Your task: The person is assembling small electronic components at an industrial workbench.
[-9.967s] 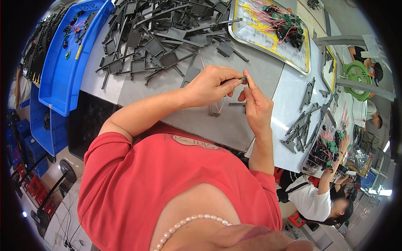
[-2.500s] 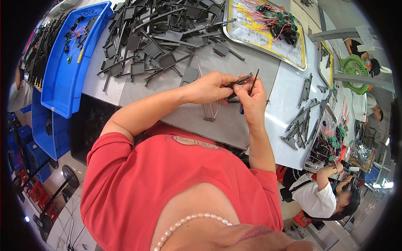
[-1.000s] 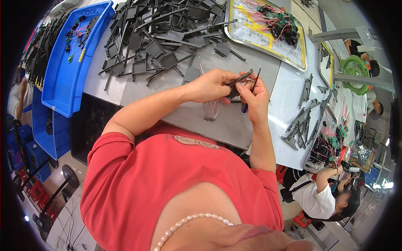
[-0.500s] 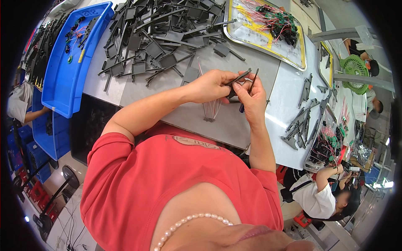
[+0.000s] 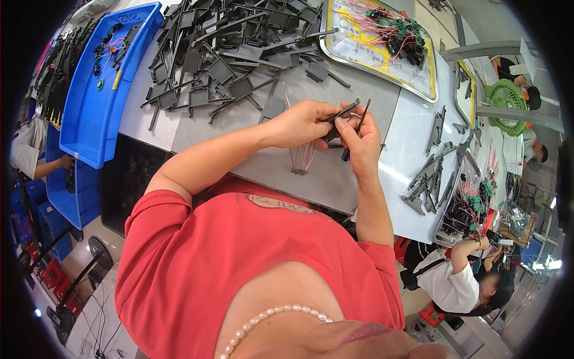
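Both of my hands meet above the grey work table [image 5: 263, 160]. My left hand [image 5: 304, 122] is closed with its fingertips pinching a dark grey plastic part [image 5: 345, 111]. Thin red and white wires [image 5: 306, 157] hang below the hands, ending at a small dark piece [image 5: 298, 172] near the table's front edge. Closed beside it, my right hand [image 5: 363, 143] has its thumb against the plastic part. It also grips a slim dark tool [image 5: 366, 112] with a blue end [image 5: 345, 155] showing under the palm. My fingers hide where tool and part meet.
A large heap of dark grey plastic parts [image 5: 233, 60] covers the far table. At far right is a tray [image 5: 429, 94] with wired green boards [image 5: 406, 36]; more dark parts [image 5: 426, 182] lie right. A blue bin [image 5: 89, 134] stands left. Co-workers sit at both sides.
My hands stay in nearly the same place. The plastic part and the slim tool have shifted very slightly between my fingers.
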A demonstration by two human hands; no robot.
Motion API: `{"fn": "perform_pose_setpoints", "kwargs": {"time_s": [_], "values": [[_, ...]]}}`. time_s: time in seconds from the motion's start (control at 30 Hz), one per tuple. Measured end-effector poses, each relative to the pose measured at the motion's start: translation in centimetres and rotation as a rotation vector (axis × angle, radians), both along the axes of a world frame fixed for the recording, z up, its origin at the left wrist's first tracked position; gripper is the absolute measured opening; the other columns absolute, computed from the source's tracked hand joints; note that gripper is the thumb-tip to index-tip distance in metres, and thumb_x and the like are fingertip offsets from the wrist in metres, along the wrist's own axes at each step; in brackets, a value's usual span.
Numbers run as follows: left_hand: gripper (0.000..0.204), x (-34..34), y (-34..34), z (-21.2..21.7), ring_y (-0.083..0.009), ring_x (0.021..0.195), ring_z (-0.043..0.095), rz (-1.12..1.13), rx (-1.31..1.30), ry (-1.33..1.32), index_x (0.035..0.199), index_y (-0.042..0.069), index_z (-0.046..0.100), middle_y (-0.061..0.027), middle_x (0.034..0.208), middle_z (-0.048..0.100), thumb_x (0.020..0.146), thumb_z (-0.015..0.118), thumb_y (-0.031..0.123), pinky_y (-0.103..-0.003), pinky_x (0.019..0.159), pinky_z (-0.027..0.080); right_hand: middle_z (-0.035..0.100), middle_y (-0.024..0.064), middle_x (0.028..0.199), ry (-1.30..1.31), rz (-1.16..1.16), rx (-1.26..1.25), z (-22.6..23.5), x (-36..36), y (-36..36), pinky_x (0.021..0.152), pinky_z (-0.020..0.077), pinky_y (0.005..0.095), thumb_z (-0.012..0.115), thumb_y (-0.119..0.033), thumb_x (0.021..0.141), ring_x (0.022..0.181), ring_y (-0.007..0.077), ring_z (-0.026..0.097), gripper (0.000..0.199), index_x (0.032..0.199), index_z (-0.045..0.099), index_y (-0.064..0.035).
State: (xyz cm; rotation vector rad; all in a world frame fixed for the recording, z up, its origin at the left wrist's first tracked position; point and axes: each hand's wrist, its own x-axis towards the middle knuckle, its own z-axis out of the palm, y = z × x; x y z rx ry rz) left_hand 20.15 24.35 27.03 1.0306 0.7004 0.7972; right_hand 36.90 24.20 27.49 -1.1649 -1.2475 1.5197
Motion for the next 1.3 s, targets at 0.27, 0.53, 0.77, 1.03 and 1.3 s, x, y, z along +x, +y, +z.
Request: {"fn": "perform_pose_setpoints", "kwargs": {"time_s": [0.27, 0.53, 0.77, 1.03, 1.3], "values": [[0.042, -0.3, 0.5, 0.6, -0.0063, 0.083, 0.052, -0.063, 0.197, 0.368, 0.126, 0.004, 0.048, -0.0007, 0.103, 0.058, 0.085, 0.043, -0.001, -0.023, 0.065, 0.052, 0.036, -0.0097, 0.063, -0.099, -0.054, 0.126, -0.5, -0.5, -0.2, 0.050, 0.0279, 0.0155, 0.062, -0.005, 0.081, 0.056, -0.0003, 0.033, 0.027, 0.106, 0.051, -0.0025], [0.047, -0.5, 0.6, 0.3, -0.0082, 0.089, 0.056, -0.085, -0.025, -0.040, 0.134, 0.001, 0.036, -0.0036, 0.107, 0.057, 0.087, 0.040, -0.002, -0.025, 0.075, 0.051, 0.042, -0.0096, 0.065, 0.078, -0.001, -0.041, 0.3, 0.5, 0.2, 0.047, 0.0253, 0.0154, 0.061, -0.007, 0.083, 0.054, -0.0011, 0.035, 0.034, 0.116, 0.052, -0.0015], [0.048, -0.3, 0.3, 0.5, -0.0076, 0.089, 0.055, -0.080, -0.049, -0.061, 0.132, -0.001, 0.037, -0.0039, 0.107, 0.057, 0.085, 0.040, -0.004, -0.025, 0.075, 0.051, 0.045, -0.0088, 0.065, 0.007, -0.013, 0.012, 0.1, 0.5, -0.1, 0.050, 0.0283, 0.0150, 0.062, -0.009, 0.083, 0.056, -0.0008, 0.039, 0.034, 0.115, 0.053, -0.0017], [0.048, -0.5, 0.4, 0.3, -0.0079, 0.091, 0.055, -0.082, -0.023, -0.024, 0.132, -0.002, 0.037, -0.0047, 0.110, 0.056, 0.084, 0.040, -0.002, -0.026, 0.075, 0.052, 0.046, -0.0085, 0.066, -0.020, -0.008, 0.029, 0.1, 0.3, 0.1, 0.051, 0.0291, 0.0147, 0.063, -0.011, 0.083, 0.056, -0.0005, 0.039, 0.034, 0.114, 0.053, -0.0017], [0.044, -0.8, 0.2, 0.3, -0.0082, 0.087, 0.056, -0.130, 0.140, 0.234, 0.127, 0.001, 0.046, -0.0062, 0.109, 0.061, 0.083, 0.044, 0.000, -0.025, 0.073, 0.052, 0.049, -0.0061, 0.069, -0.056, -0.101, 0.130, 1.1, 0.8, 1.0, 0.051, 0.0280, 0.0155, 0.064, -0.014, 0.084, 0.057, -0.0001, 0.038, 0.030, 0.110, 0.054, -0.0045]]}}
